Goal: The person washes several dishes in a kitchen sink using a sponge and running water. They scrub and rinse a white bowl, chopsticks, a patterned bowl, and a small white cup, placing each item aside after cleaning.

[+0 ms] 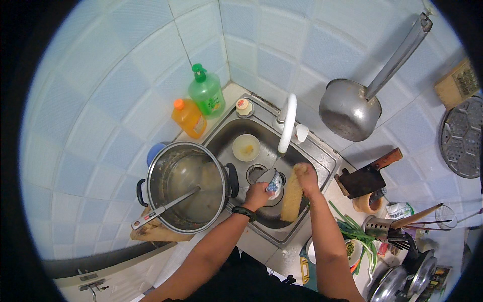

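My left hand [257,197] grips a small blue-and-white patterned bowl [274,184], tilted over the steel sink [233,128]. A thin stream of water seems to fall towards it from the white faucet spout [288,124]. In my right hand [307,179] is the upper end of a long tan loofah sponge [291,202], which hangs down along the sink's right side. Farther back in the basin sits a pale bowl [246,147] with yellowish bits in it. Close to it is the round drain [255,173].
A large pot [185,166] of cloudy liquid, with a ladle [166,208] in it, stands left of the sink. Soap bottles [207,94] line the back left. To the right are a cleaver [364,179], green onions [356,226], a utensil holder [377,228] and a hanging steel dipper [351,111].
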Demonstrator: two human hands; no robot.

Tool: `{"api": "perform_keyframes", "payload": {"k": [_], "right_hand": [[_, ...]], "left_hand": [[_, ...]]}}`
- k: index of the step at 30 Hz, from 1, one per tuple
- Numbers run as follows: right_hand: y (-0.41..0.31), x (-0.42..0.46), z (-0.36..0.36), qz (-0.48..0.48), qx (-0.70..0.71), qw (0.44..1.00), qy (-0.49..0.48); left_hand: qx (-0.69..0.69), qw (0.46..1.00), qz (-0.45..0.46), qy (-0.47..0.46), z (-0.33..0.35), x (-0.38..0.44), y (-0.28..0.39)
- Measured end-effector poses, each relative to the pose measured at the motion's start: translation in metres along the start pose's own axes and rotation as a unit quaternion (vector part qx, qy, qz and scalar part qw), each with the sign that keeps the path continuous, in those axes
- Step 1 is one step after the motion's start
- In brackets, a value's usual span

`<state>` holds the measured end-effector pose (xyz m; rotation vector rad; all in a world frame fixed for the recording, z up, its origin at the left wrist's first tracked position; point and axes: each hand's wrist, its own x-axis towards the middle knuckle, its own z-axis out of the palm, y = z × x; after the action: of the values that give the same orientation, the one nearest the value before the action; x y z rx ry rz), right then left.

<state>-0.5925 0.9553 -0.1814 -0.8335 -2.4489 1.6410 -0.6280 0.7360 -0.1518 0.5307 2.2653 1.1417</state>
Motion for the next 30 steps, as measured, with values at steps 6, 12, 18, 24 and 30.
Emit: {"api": "perform_keyframes", "payload": {"k": [6, 12, 18, 24, 30], "right_hand": [[-0.028, 0.007, -0.009, -0.091, -0.152, 0.972, 0.152], [-0.087, -0.024, 0.015, -0.199, -0.056, 0.977, 0.043], [-0.111, -0.027, 0.026, -0.364, -0.302, 0.875, -0.099], [-0.1, 0.019, 0.003, 0.03, 0.049, 0.959, -0.277], [-0.057, 0.016, 0.008, 0.258, 0.568, 0.73, -0.278]], "left_hand": [[-0.416, 0.904, -0.036, -0.09, -0.01, 0.019, 0.004], [-0.469, 0.88, 0.003, -0.072, -0.007, 0.048, 0.021], [-0.542, 0.839, 0.016, -0.044, -0.01, 0.037, 0.029], [-0.534, 0.83, -0.009, -0.164, -0.021, 0.006, 0.027], [-0.658, 0.743, 0.009, -0.12, -0.027, 0.005, 0.041]]}}
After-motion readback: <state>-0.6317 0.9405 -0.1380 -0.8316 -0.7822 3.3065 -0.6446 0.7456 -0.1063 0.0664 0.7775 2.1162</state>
